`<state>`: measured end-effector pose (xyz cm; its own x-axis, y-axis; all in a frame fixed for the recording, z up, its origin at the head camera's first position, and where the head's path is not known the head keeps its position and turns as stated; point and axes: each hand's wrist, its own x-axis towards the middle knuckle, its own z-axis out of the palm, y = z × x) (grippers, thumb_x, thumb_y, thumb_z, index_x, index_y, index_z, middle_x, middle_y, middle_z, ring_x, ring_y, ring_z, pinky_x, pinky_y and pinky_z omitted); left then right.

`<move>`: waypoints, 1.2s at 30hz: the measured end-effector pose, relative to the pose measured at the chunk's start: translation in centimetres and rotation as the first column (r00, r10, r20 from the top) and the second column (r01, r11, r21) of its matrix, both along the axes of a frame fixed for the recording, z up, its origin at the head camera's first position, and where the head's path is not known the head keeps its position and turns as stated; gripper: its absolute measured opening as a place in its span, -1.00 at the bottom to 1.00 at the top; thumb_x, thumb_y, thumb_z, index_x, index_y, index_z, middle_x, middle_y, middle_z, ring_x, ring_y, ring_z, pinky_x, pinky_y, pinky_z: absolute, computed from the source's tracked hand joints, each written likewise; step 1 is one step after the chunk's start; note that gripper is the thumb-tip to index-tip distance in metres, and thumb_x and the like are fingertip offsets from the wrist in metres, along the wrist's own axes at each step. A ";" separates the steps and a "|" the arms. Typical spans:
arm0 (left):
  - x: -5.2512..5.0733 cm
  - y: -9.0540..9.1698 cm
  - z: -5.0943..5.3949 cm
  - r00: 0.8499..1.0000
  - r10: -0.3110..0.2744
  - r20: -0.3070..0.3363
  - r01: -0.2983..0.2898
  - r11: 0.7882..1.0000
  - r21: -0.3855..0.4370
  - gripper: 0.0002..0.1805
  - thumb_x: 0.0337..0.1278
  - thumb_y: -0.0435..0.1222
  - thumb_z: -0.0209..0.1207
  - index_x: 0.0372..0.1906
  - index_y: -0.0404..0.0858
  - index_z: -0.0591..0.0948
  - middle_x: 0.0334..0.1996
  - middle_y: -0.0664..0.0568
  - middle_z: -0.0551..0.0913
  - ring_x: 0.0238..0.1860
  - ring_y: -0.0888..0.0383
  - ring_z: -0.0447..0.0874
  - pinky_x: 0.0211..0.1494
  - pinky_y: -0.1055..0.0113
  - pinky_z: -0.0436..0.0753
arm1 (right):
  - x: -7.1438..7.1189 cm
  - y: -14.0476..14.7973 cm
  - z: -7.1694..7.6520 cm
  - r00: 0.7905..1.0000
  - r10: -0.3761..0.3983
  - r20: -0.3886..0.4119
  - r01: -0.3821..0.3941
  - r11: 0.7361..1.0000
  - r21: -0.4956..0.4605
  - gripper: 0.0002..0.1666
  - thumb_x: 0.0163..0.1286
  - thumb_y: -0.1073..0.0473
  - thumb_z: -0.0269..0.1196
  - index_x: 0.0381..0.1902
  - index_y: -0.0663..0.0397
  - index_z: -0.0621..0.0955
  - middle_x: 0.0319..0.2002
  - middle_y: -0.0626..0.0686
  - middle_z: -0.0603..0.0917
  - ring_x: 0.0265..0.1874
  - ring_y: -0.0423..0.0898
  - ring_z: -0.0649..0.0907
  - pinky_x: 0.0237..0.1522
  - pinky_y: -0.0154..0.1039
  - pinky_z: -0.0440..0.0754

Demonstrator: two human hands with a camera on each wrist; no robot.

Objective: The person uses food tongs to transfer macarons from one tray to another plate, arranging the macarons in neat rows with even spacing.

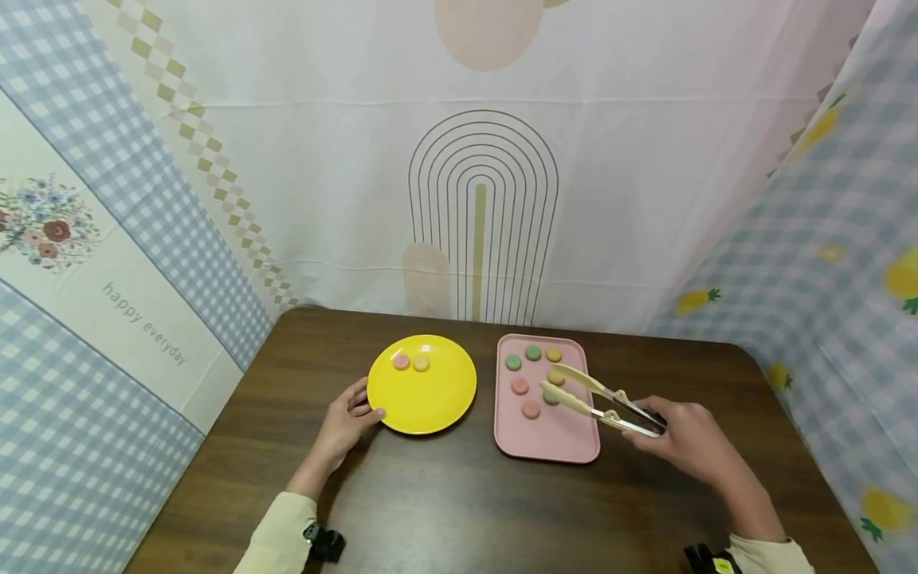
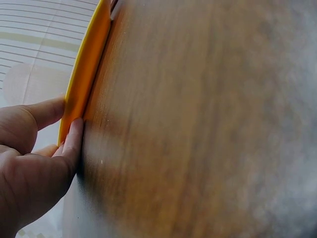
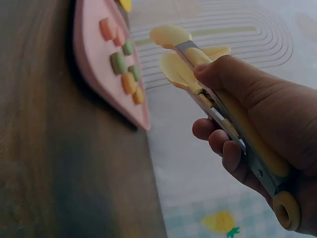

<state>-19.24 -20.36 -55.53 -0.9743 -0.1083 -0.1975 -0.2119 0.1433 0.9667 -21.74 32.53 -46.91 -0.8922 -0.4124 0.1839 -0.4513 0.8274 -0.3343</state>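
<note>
My left hand holds the rim of a round yellow plate, thumb and fingers pinching its edge in the left wrist view. One pink macaron and one yellow macaron lie on the plate's upper left. With my right hand I grip cream-tipped metal tongs, their tips apart above a pink tray. Several small macarons in green, yellow and pink lie on that tray, a pink one lowest. A green macaron is partly behind the tongs, and nothing shows clearly clamped between the tips.
Plate and tray stand side by side on a dark wooden table, a gap between them. A white patterned cloth hangs behind the table. Checked cloths hang at both sides.
</note>
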 end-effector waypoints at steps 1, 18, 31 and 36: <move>0.0 0.0 0.0 1.000 -0.001 -0.001 0.001 1.000 -0.001 -0.16 0.33 -0.43 0.28 0.60 -0.33 0.13 0.46 -0.36 0.33 0.32 -0.22 0.51 0.04 0.43 0.66 | 0.0 0.1 -0.3 1.000 -0.005 0.003 0.005 1.000 0.002 -0.50 0.12 -0.04 0.57 -0.09 0.13 0.73 -0.59 -0.26 0.56 -0.67 -0.36 0.37 -0.58 -0.33 0.37; -0.1 0.0 -0.3 1.000 -0.002 -0.008 0.002 1.000 -0.019 -0.16 0.32 -0.42 0.30 0.59 -0.34 0.15 0.44 -0.36 0.35 0.29 -0.19 0.54 0.04 0.42 0.67 | 0.7 0.7 -3.5 0.995 -0.043 0.090 0.044 0.999 -0.013 -0.55 0.13 -0.06 0.55 -0.14 0.11 0.74 -0.52 -0.20 0.65 -0.62 -0.34 0.45 -0.55 -0.32 0.42; -0.2 -0.1 -0.4 1.000 0.000 0.013 0.000 1.000 -0.003 -0.16 0.32 -0.42 0.30 0.59 -0.32 0.15 0.45 -0.33 0.36 0.31 -0.17 0.53 0.06 0.40 0.67 | 1.0 0.9 -3.6 0.993 -0.055 0.109 0.056 0.998 -0.007 -0.54 0.15 -0.05 0.54 -0.11 0.12 0.74 -0.52 -0.19 0.64 -0.62 -0.32 0.43 -0.54 -0.32 0.40; -0.3 -0.1 -0.3 1.000 -0.002 0.023 0.002 1.000 -0.004 -0.15 0.32 -0.42 0.30 0.60 -0.29 0.14 0.46 -0.30 0.36 0.31 -0.16 0.53 0.06 0.41 0.66 | 1.2 0.8 -3.6 0.992 -0.058 0.109 0.059 0.998 -0.007 -0.53 0.15 -0.06 0.55 -0.10 0.11 0.74 -0.52 -0.18 0.65 -0.62 -0.31 0.43 -0.55 -0.31 0.40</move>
<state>-19.54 -20.47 -55.86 -0.9697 -0.1073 -0.2194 -0.2338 0.1475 0.9610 -20.54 33.32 -50.55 -0.9298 -0.3574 0.0880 -0.3625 0.8477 -0.3874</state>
